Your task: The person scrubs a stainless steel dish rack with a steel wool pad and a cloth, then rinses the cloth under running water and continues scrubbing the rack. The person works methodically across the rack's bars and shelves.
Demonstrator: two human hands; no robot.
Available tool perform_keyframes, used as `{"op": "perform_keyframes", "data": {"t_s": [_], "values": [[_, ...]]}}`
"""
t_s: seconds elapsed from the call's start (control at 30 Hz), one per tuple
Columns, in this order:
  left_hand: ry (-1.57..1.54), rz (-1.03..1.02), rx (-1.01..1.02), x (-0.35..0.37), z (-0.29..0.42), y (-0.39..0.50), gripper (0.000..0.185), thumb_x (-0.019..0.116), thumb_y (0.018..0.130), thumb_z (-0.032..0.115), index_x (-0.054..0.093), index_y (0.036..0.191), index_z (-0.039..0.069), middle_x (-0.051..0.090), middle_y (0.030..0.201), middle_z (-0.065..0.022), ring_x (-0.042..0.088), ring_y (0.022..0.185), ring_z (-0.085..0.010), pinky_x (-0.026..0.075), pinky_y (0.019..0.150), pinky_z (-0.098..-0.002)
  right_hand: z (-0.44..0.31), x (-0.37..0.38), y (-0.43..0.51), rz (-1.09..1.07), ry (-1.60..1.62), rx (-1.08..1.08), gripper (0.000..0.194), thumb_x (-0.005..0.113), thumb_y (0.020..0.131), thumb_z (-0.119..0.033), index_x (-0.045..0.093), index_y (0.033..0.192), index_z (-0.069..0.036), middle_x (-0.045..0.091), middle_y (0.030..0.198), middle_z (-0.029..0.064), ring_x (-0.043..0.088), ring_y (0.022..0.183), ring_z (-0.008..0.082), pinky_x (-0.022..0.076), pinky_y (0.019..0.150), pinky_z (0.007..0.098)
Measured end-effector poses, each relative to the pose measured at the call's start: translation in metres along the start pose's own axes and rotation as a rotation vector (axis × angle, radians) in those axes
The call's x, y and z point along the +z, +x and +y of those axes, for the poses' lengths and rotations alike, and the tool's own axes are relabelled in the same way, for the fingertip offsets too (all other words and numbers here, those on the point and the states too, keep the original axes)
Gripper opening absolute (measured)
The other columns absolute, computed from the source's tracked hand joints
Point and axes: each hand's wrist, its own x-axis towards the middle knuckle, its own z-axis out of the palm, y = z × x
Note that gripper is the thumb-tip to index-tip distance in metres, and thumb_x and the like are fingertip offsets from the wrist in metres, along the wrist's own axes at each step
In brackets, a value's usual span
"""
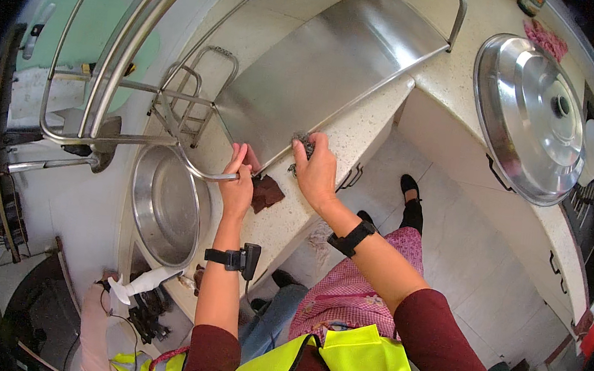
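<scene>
A stainless-steel rack with a flat metal shelf panel and bent tubular rails lies across the speckled countertop. My left hand grips its near left corner, where a tube meets the panel. In my right hand is a steel wool scrubber, pressed at the panel's near long edge; my fingers partly cover it. Right beside my left hand, a dark brown scrap, maybe cloth or abrasive sheet, sits on the counter.
A steel basin stands at left, a small wire rack behind it. On the right counter rests a large domed metal lid by a pink cloth. Another person's vest shows at lower left. Cabinet handles protrude below.
</scene>
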Motion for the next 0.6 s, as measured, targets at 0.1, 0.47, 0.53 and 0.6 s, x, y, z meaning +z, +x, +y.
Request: {"op": "perform_keyframes", "data": {"t_s": [0.1,0.47,0.53,0.6], "values": [[0.013,-0.037,0.010,-0.003,-0.002,0.000,0.045,0.043,0.088,-0.006,0.058,0.129,0.004,0.038,0.145,-0.0248,0.041,0.134,-0.0280,0.043,0.098,-0.0297,-0.007,-0.021,0.029,0.238,-0.013,-0.077,0.024,0.063,0.090,-0.020,0.054,0.094,0.002,0.064,0.081,0.0229,0.064,0.073,0.0339,0.0485,0.067,0.0417],[0.381,-0.055,0.134,-0.009,0.006,0.003,0.044,0.047,0.084,-0.005,0.066,0.120,0.009,0.054,0.132,-0.0221,0.056,0.112,-0.0320,0.043,0.095,-0.0360,-0.016,-0.031,0.047,0.133,-0.095,0.088,0.022,0.052,0.095,-0.018,0.045,0.095,0.003,0.060,0.076,0.0294,0.061,0.077,0.0469,0.0465,0.068,0.0500],[0.437,-0.052,0.196,-0.011,0.008,0.004,0.043,0.047,0.084,-0.005,0.066,0.120,0.008,0.053,0.133,-0.0219,0.056,0.111,-0.0320,0.043,0.095,-0.0362,-0.008,-0.024,0.041,0.217,-0.076,0.058,0.021,0.053,0.094,-0.017,0.048,0.093,0.004,0.061,0.078,0.0295,0.060,0.077,0.0473,0.0463,0.069,0.0505],[0.392,-0.063,0.207,-0.012,0.010,0.006,0.043,0.046,0.084,-0.005,0.065,0.120,0.008,0.052,0.134,-0.0229,0.055,0.116,-0.0327,0.042,0.097,-0.0358,-0.003,-0.036,0.060,0.325,-0.090,0.012,0.022,0.053,0.094,-0.018,0.051,0.092,0.004,0.062,0.079,0.0289,0.061,0.078,0.0464,0.0463,0.069,0.0502]]}}
